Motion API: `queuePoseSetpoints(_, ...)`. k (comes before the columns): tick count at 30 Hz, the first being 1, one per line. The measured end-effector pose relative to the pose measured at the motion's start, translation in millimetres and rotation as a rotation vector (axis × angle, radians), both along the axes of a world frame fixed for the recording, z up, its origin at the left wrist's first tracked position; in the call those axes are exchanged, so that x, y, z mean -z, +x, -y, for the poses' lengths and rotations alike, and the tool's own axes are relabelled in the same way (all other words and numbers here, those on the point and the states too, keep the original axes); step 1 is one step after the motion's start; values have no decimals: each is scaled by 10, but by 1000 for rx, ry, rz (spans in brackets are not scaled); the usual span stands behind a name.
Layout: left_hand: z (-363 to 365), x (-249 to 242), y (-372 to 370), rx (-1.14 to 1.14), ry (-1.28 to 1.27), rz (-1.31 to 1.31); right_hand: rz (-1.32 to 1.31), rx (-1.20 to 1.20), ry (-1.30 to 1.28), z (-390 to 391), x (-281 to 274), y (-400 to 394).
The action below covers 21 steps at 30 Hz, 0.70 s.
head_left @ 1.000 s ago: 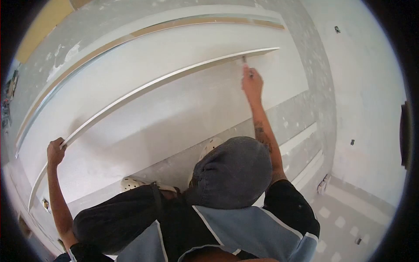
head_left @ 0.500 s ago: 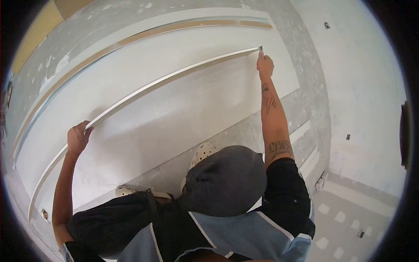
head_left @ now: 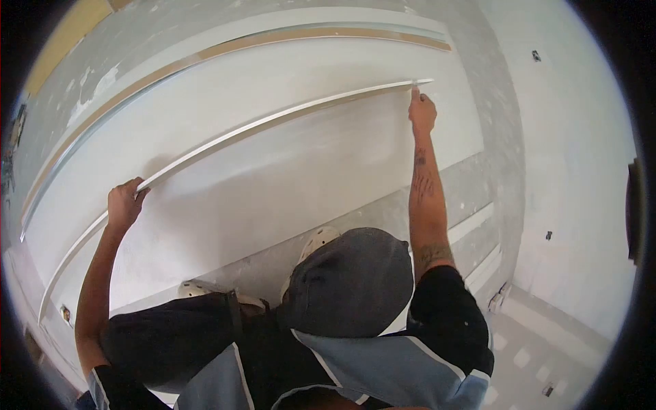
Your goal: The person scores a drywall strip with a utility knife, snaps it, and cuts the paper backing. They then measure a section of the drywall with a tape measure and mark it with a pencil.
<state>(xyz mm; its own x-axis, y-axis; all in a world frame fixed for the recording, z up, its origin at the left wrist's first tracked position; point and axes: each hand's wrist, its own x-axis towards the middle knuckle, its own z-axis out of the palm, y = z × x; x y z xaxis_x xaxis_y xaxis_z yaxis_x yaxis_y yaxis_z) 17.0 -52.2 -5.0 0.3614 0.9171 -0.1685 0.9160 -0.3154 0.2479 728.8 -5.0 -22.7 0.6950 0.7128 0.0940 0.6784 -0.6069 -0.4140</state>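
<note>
A long, thin white strip (head_left: 273, 121) runs in a curve across a large white board (head_left: 307, 184) in the head view. My left hand (head_left: 124, 203) is closed around the strip toward its left part, thumb and fingers wrapped over it. At the strip's far right end, my right hand (head_left: 423, 113) has its fingers curled and its thumb tip against the strip. A short pale tip sticks out past the right fingers; I cannot make out whether it belongs to the strip or to a small tool.
Along the board's far side lies a tan and bluish strip (head_left: 328, 34). White perforated shoes (head_left: 318, 240) are at the board's near edge, below my bent knee (head_left: 348, 283). A pale wall (head_left: 577, 157) with small boxes rises at the right.
The view has shifted slightly. My right hand now has the pale tip pointing right beyond its fingers, where a small dark tip pointed up before. My left hand keeps its grip.
</note>
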Motion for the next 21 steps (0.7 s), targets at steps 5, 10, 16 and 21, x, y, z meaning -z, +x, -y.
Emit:
queuePoseSetpoints(5,-2,-1,0,-7,-2,-2,29,-85,-19,257,4,-1106)
queuePoseSetpoints(10,14,1,1,3,33,7,-88,-328,-115,502,-174,-2452)
queuePoseSetpoints(16,3,-46,33,2,15,4,-395,-948,-316,906,-529,-3749)
queuePoseSetpoints(21,23,-58,29,-18,-23,-53,-539,-957,6,1000,-271,-3465)
